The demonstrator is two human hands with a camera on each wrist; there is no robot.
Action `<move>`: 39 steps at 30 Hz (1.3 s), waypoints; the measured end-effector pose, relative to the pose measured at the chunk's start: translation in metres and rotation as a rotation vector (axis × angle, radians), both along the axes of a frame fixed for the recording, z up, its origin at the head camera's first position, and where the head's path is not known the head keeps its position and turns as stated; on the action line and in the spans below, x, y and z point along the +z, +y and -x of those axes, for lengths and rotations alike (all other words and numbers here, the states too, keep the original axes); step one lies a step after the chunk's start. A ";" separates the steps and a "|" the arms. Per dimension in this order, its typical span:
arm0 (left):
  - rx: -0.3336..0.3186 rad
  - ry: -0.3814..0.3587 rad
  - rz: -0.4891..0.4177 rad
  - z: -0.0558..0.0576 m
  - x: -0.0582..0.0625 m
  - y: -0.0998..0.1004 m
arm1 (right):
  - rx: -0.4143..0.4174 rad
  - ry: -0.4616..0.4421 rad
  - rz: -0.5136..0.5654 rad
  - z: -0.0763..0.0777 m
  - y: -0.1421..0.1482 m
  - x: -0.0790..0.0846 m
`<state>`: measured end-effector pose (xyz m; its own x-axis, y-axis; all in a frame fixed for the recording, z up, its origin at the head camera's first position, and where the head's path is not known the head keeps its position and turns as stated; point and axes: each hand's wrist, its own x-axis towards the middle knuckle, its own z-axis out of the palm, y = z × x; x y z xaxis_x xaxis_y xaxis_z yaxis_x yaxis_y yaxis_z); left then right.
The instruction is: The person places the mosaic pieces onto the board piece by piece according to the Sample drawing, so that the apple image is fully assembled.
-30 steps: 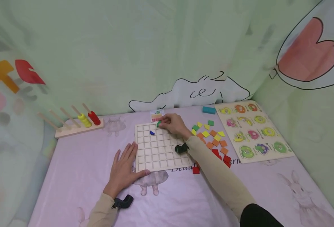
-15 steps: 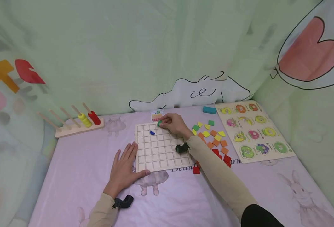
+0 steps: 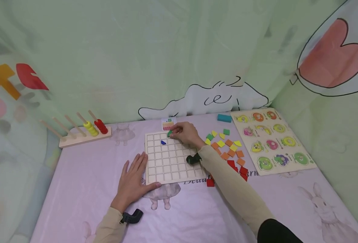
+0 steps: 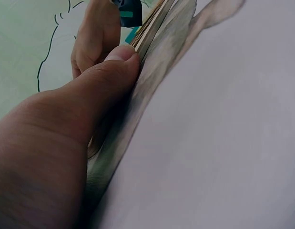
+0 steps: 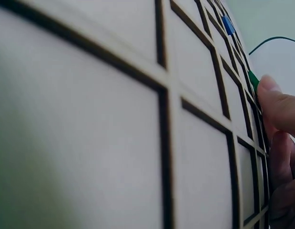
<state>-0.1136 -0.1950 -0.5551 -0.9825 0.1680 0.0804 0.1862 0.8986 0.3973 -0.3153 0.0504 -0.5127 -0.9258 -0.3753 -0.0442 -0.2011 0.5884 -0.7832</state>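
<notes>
A wooden grid board lies flat in the middle of the table. My left hand rests at its left edge, fingers straight and the thumb along the near left corner. At the board's far rows my right hand pinches a small green piece between thumb and fingertips. In the right wrist view, the green piece shows at the thumb tip, right at the grid. One blue piece with a curved edge sits in a square nearby. A small printed card lies just beyond the board, partly covered by the right hand.
Several loose yellow, green, orange and red tiles lie right of the board, partly behind the right sleeve. A teal block and a fruit puzzle board are farther right. A peg stand with yellow and red beads stands at back left.
The right hand and the green piece shift very slightly over the same far part of the board. The left hand stays in place.
</notes>
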 end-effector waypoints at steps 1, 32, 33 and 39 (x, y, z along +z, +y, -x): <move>-0.001 0.000 0.001 0.000 0.000 0.000 | -0.003 0.001 -0.006 0.000 0.000 -0.001; 0.000 -0.001 0.034 -0.001 -0.003 0.001 | -0.004 -0.019 0.009 0.000 0.004 -0.001; 0.001 -0.001 0.035 -0.001 -0.003 0.001 | -0.001 -0.024 0.011 0.000 0.004 0.000; 0.002 0.004 0.038 -0.001 -0.003 0.001 | 0.019 0.016 -0.026 0.003 0.003 -0.002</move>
